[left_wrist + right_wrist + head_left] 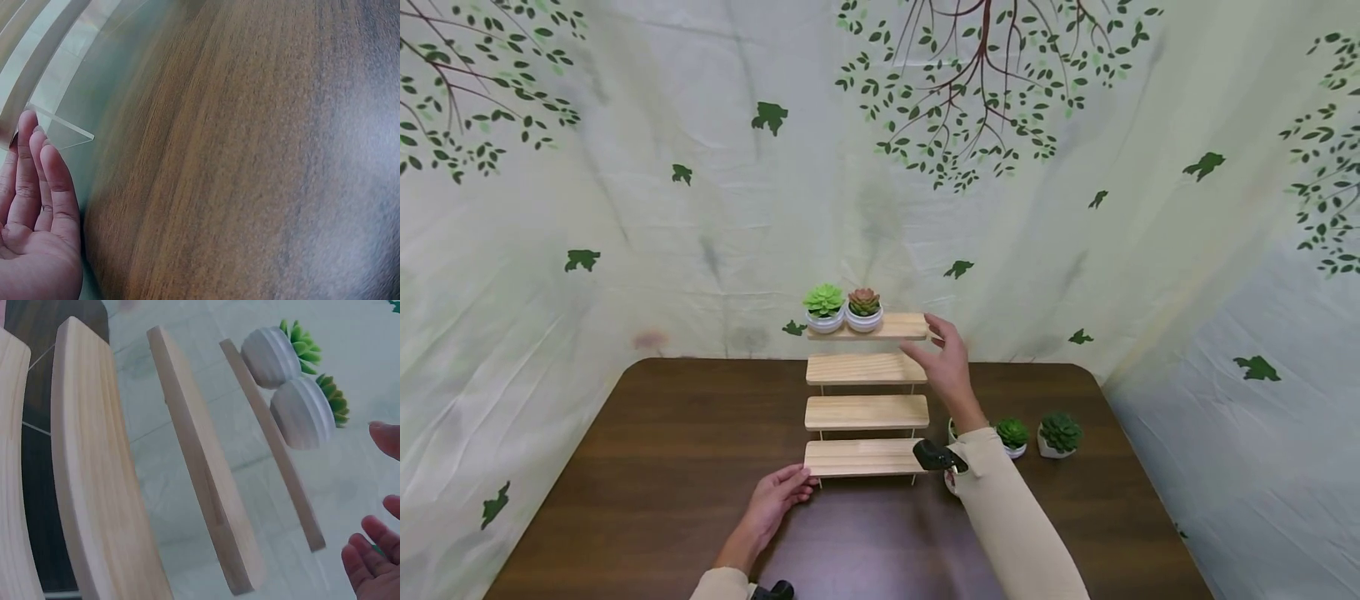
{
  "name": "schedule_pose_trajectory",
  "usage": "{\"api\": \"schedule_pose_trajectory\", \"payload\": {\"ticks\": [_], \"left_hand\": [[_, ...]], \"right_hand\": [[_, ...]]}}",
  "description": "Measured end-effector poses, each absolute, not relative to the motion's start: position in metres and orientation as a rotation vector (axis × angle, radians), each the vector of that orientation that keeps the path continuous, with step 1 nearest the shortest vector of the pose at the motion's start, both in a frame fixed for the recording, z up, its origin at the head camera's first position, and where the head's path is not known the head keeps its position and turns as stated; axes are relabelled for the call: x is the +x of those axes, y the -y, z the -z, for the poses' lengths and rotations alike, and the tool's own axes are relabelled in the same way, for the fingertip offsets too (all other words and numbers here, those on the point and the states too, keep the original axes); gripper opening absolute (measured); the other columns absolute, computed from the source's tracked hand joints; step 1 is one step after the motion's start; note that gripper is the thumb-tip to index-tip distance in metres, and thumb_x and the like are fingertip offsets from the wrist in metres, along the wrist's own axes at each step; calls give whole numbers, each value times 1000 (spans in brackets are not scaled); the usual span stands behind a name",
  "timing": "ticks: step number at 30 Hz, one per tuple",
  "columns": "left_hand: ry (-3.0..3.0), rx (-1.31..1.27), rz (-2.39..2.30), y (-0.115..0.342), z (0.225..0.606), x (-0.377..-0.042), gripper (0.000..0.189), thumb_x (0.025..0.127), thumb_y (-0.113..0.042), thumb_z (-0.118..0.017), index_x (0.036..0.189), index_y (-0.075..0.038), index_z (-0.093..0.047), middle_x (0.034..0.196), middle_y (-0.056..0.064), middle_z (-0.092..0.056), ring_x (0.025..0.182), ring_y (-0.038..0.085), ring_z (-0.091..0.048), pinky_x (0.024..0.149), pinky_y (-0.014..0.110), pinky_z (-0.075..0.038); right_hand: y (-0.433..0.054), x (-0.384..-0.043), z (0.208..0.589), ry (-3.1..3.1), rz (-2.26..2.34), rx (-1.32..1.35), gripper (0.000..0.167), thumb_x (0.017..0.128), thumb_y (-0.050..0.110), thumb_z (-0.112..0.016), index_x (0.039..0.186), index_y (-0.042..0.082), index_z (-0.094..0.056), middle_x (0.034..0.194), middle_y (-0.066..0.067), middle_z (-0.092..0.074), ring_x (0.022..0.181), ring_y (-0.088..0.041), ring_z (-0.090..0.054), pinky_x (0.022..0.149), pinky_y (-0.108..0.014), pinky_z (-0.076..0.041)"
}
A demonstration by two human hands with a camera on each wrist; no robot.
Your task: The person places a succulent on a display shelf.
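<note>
A four-tier wooden display stand [867, 412] with clear supports stands on the table. On its top tier, towards the left, sit a light green potted succulent [824, 307] and a reddish potted succulent [864, 310] side by side in ribbed white pots. My left hand [772, 505] pinches the front left corner of the bottom tier; in the left wrist view its fingers [59, 178] reach up beside the stand's edge. By the right end of the top tier is my right hand [951, 367], thumb and fingers spread apart, holding nothing. The right wrist view shows it apart from the pots.
Right of the stand, a small green potted succulent [1012, 435] and a dark green potted succulent [1060, 434] stand on the brown table [700, 433]. Other pots there are partly hidden by the right sleeve [1011, 508]. A leaf-printed cloth [880, 225] hangs behind.
</note>
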State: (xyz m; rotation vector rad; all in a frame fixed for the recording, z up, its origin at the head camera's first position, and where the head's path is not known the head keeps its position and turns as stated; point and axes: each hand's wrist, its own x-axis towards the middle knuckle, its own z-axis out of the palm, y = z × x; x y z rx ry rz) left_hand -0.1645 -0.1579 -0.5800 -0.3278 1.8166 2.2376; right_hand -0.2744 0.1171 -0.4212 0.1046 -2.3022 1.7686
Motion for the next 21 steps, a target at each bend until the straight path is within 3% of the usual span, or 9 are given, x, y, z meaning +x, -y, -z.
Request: {"api": "schedule_pose_trajectory", "payload": {"ticks": [10,21], "left_hand": [[-1798,-299,-2250,158,583,-165,20,97,-7,-56,110,8,-58,86,4,-69,75,11,-62,71,23,-53],[-1792,-287,-2247,159,582,-165,15,97,-9,-56,106,2,-60,88,4,-69,76,11,-62,72,23,-52]], "right_hand": [[-145,-242,432,2302,-1691,90,63,82,18,-78,136,3,-50,137,-17,-50,127,-35,-44,104,-49,-37],[-173,-208,471,2292,-1745,24,59,80,19,-80,132,5,-55,132,-20,-55,123,-36,-49,103,-54,-36]]}}
